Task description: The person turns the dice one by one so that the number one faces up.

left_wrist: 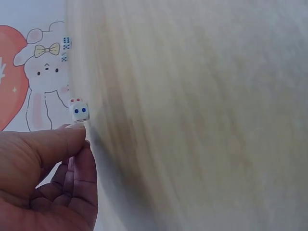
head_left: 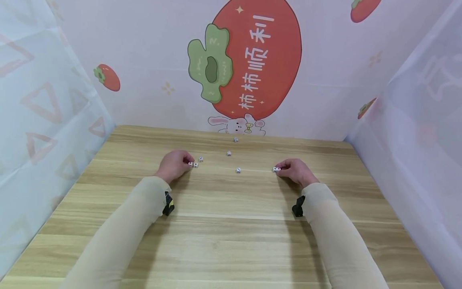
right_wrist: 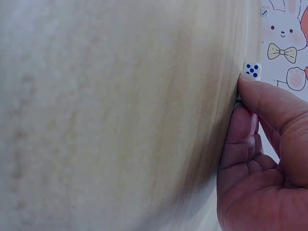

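Left of the central die (head_left: pixel 238 170) on the counter (head_left: pixel 216 249), the left hand (head_left: pixel 175 165) pinches a white die (head_left: pixel 190 163); right of it, the right hand (head_left: pixel 294 170) pinches another die (head_left: pixel 278 169) just beside a five-pip die (right_wrist: pixel 252 70). Both hands' fingers (right_wrist: pixel 239 127) are nearly closed, presumably because the dice are small.

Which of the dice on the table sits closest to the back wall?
The die just below the printed rabbit in the head view. It alone lies by the table's back edge; the other dice sit farther from the wall.
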`<control>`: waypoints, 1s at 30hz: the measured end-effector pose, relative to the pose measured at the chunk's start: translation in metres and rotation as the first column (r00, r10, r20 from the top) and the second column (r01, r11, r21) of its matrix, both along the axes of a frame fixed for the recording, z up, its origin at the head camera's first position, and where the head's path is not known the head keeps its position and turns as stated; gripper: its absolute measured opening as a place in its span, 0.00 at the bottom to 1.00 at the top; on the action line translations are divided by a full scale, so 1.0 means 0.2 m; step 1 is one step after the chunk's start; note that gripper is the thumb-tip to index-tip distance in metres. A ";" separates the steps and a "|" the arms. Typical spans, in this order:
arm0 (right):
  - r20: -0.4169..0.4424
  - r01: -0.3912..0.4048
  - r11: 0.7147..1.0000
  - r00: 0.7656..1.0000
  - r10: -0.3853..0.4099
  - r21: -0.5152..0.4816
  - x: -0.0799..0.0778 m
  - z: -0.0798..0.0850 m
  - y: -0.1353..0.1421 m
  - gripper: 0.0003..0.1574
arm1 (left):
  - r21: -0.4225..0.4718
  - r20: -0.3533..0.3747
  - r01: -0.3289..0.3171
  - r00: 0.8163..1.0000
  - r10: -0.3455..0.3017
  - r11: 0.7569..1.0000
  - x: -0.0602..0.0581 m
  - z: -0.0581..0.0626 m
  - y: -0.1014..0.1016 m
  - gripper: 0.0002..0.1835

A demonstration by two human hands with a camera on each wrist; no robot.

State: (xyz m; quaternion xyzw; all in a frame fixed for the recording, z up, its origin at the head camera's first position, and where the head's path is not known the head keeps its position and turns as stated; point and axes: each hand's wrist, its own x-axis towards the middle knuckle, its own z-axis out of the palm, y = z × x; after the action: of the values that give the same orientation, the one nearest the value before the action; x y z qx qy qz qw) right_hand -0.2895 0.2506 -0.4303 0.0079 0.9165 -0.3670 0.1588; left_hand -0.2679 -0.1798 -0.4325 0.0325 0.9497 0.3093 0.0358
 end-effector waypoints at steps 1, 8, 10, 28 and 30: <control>0.000 0.001 1.000 1.000 -0.001 0.000 0.00 0.00 0.00 0.18 | -0.006 0.002 -0.003 1.000 0.003 1.000 0.00 0.00 0.00 0.09; 0.002 0.006 1.000 1.000 -0.006 -0.013 0.00 0.00 -0.01 0.18 | -0.002 -0.006 -0.004 1.000 0.004 1.000 0.00 -0.01 0.01 0.10; 0.002 0.005 1.000 1.000 -0.005 -0.018 0.00 0.00 -0.01 0.18 | 0.006 -0.003 -0.004 1.000 0.004 1.000 0.00 -0.02 0.02 0.10; 0.004 0.013 0.999 1.000 -0.013 -0.034 0.01 0.00 0.00 0.18 | 0.048 0.033 0.004 0.999 -0.006 0.999 0.00 -0.03 0.02 0.12; 0.000 0.004 0.999 1.000 -0.004 -0.032 0.01 0.01 0.00 0.18 | 0.052 0.037 0.001 0.999 -0.003 0.999 0.01 -0.03 0.02 0.12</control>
State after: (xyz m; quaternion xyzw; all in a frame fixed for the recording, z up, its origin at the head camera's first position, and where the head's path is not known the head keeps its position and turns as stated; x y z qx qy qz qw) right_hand -0.2877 0.2503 -0.4285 0.0070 0.9106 -0.3818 0.1581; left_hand -0.2666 -0.1763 -0.4384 0.0287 0.9406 0.3342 0.0527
